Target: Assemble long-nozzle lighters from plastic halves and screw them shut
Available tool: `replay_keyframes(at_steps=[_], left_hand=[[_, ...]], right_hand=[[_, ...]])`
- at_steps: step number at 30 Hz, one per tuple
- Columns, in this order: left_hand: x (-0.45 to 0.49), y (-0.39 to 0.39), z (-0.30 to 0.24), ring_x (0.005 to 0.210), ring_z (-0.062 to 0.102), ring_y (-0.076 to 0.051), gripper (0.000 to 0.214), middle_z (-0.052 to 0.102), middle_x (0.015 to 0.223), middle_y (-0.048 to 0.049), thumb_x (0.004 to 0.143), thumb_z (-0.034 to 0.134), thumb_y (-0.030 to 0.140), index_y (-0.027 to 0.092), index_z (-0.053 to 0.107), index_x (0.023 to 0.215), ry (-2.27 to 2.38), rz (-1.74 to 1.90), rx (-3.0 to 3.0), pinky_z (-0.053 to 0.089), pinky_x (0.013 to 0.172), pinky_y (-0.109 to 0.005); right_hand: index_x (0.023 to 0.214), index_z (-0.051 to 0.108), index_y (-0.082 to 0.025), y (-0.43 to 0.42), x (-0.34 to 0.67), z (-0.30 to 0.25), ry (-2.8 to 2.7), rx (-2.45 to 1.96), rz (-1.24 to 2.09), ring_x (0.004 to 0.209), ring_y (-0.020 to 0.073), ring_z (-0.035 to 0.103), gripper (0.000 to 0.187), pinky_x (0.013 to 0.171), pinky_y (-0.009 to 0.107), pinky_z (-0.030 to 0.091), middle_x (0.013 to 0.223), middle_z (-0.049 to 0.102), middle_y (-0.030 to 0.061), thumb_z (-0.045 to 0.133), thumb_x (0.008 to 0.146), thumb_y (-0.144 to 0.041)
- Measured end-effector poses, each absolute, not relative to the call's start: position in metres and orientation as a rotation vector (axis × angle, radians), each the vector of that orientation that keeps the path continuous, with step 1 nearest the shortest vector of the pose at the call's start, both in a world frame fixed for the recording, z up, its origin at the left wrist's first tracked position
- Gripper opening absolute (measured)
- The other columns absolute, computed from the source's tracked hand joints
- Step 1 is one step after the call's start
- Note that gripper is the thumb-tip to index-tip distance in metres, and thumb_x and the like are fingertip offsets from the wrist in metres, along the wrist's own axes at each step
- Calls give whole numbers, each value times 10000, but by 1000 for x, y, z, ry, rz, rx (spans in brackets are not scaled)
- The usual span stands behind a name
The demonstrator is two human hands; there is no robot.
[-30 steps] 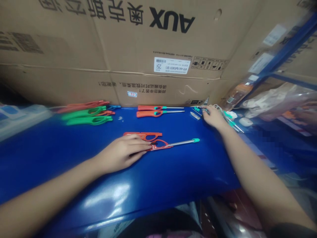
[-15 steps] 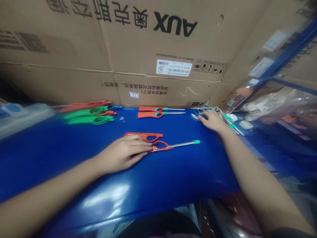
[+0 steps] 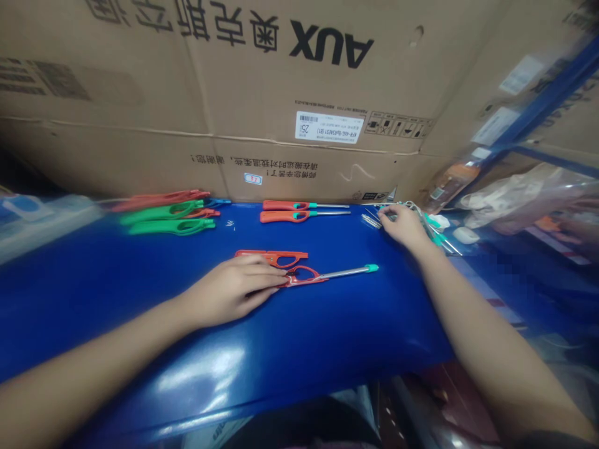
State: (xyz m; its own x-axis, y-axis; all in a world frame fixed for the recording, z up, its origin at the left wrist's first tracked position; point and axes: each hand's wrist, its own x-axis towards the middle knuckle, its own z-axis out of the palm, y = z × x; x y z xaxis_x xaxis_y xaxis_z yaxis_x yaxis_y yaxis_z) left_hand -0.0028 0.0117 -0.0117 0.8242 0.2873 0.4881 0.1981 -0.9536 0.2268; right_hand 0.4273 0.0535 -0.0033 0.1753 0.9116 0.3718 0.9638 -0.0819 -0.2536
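My left hand (image 3: 234,288) lies on the blue table (image 3: 140,299), fingers pressed down on the red handle of a half-built lighter (image 3: 304,275) whose metal tube ends in a teal tip (image 3: 371,268). A separate red handle shell (image 3: 271,255) lies just behind the fingers. My right hand (image 3: 401,226) reaches to the back right, fingertips pinched among a heap of small metal tubes and teal parts (image 3: 433,227); what it holds is too small to name.
Two finished orange lighters (image 3: 299,211) lie at the back middle. Green and red handle shells (image 3: 168,215) are piled at the back left. A big AUX cardboard box (image 3: 281,93) walls the back. Clear plastic bags (image 3: 515,193) sit to the right.
My right hand has shifted slightly within the pile of small parts and its fingers have drawn together. The left hand and the lighter have stayed put.
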Motion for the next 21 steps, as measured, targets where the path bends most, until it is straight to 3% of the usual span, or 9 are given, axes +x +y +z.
replay_keyframes(at_steps=[4,10,16,21], left_hand=[[-5,13,-14,1130,696,-204,348,761,1203,-32,984,582,186,253,685,1309,375,774,2839,575,1019,-369],[-6,14,-15,1133,694,-206,346,758,1211,-37,985,578,185,252,685,1308,393,744,2828,580,1002,-361],[-5,15,-16,1165,684,-212,330,746,1239,-42,986,575,181,241,692,1289,395,737,2840,560,1034,-372],[-6,15,-15,1162,686,-206,346,744,1248,-37,985,573,176,241,679,1308,369,734,2853,558,1040,-367]], right_hand=[[934,701,-206,49,405,-1,-1835,-1810,-162,1025,298,677,217,961,463,512,1040,751,122,501,886,-277],[818,676,-227,32,372,-1,-2223,-1545,72,829,217,662,65,808,361,525,911,705,53,611,824,-233],[880,633,-224,23,363,6,-2373,-1457,124,919,236,618,81,853,378,482,947,655,66,580,897,-283],[931,565,-227,28,362,-1,-2150,-1576,23,795,230,592,166,739,369,476,949,648,78,596,911,-389]])
